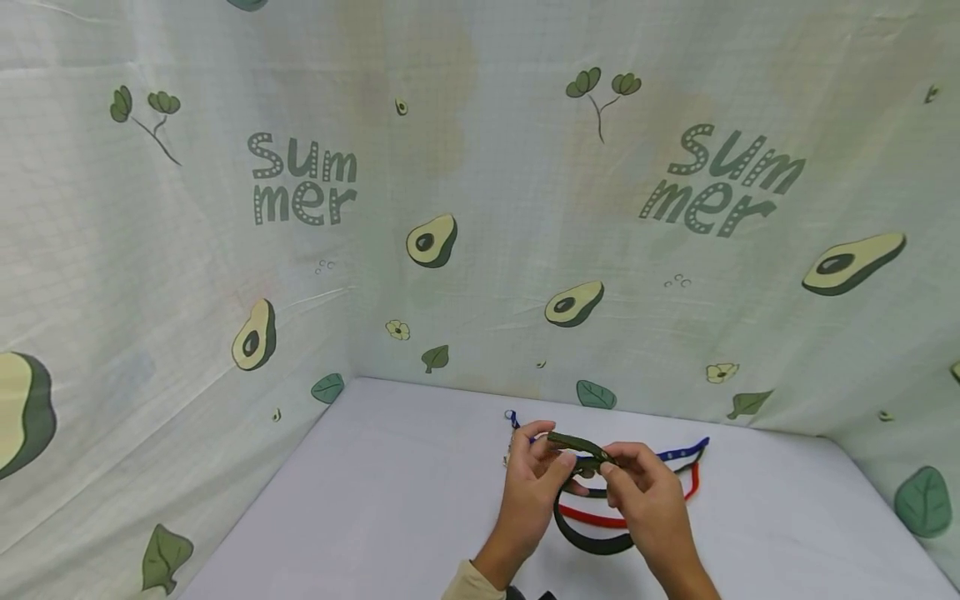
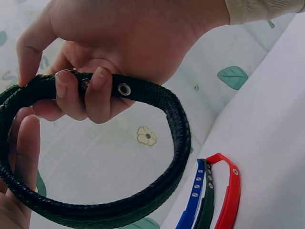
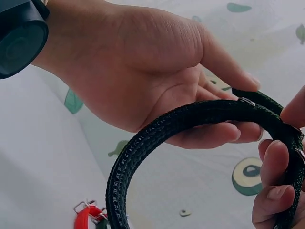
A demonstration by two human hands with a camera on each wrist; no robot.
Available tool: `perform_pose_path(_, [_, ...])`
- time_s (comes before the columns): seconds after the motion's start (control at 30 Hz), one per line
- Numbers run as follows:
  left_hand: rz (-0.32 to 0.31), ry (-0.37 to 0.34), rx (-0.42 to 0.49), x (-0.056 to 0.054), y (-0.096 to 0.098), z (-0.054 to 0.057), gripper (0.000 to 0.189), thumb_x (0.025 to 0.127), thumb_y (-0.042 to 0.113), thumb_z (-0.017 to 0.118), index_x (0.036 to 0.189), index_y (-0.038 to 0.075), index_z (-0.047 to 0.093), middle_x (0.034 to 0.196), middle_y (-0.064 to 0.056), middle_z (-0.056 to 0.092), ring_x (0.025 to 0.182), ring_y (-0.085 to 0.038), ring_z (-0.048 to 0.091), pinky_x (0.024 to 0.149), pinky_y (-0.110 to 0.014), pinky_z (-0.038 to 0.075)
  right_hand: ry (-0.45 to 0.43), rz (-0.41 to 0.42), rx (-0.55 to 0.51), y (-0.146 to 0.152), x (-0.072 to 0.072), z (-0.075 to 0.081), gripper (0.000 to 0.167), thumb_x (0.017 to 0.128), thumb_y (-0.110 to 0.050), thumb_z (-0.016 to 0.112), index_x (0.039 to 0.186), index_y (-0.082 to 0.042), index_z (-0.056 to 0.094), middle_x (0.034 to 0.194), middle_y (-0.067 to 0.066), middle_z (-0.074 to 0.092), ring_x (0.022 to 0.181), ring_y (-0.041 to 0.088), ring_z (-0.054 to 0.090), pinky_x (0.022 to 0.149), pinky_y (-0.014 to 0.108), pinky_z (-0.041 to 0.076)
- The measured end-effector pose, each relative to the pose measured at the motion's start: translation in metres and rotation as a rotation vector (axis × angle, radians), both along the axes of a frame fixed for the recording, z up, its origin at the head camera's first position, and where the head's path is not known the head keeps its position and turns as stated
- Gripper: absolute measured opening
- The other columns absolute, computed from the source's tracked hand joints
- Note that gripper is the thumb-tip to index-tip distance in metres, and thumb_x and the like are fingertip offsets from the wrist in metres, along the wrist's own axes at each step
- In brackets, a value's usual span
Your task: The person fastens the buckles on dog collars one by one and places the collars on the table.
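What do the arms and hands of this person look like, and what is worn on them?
Neither hand wears a glove. Behind the left hand is a beige sleeve. Behind the right hand, the forearm is bare up to the head view's edge. The right wrist view shows a dark, round-faced device.

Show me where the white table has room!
The white table is bare between the left hand and the left avocado cloth, and right of the blue strap and red strap. It's crowded around those straps and the dark loop.

Avocado-print cloth [image 1: 495, 187] hangs — creased — behind a white table [image 1: 360, 492].
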State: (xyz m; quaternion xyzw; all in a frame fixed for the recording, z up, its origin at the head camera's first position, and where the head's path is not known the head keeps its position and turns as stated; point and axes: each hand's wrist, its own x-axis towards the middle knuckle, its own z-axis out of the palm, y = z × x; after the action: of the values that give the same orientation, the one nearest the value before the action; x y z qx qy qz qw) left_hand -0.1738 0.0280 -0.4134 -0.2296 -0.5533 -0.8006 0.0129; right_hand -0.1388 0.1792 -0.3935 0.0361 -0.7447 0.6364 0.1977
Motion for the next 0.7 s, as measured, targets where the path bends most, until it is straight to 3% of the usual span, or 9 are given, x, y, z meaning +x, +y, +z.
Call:
perform_pose_path(0.23, [-0.016, 0.071, -0.103, 0.0025, 0.0052, -0.0006, 0.023, 0.097, 0.010, 0.067, 0.118, 0.001, 0.063, 0.108, -0.011, 0.069, 0.082, -0.013, 0.070, 0.072, -0.032, 0.060, -0.025, -0.007, -0.063, 0.0003, -0.0012, 0.0002, 0.013, 0.099, -0.002, 0.059, 0.111, 0.002, 0.061, 0.088, 0.013, 0.061, 0.062, 0.021, 0.054, 0.053, 0.028, 0.048])
perform_pose_path(0.43, [-0.005, 0.147, -0.123, 0.0030, 0.0059, -0.0039, 0.022, 0.099, 0.013, 0.064, 0.118, 0.005, 0.069, 0.104, -0.009, 0.066, 0.078, -0.010, 0.068, 0.066, -0.038, 0.060, -0.019, -0.004, -0.124, 0.0001, -0.0011, -0.0005, 0.015, 0.099, -0.003, 0.060, 0.113, 0.003, 0.060, 0.089, 0.013, 0.061, 0.061, 0.019, 0.054, 0.052, 0.027, 0.048])
perform_pose_path(0.7, [-0.029, 0.093, -0.159, 0.0048, 0.0049, -0.0027, 0.024, 0.100, 0.016, 0.063, 0.122, 0.010, 0.072, 0.098, -0.005, 0.062, 0.074, -0.009, 0.067, 0.057, -0.042, 0.058, -0.051, -0.040, -0.048, 0.0000, -0.0004, 0.0010, 0.017, 0.102, -0.008, 0.058, 0.118, -0.001, 0.059, 0.093, 0.013, 0.056, 0.066, 0.021, 0.058, 0.055, 0.026, 0.049])
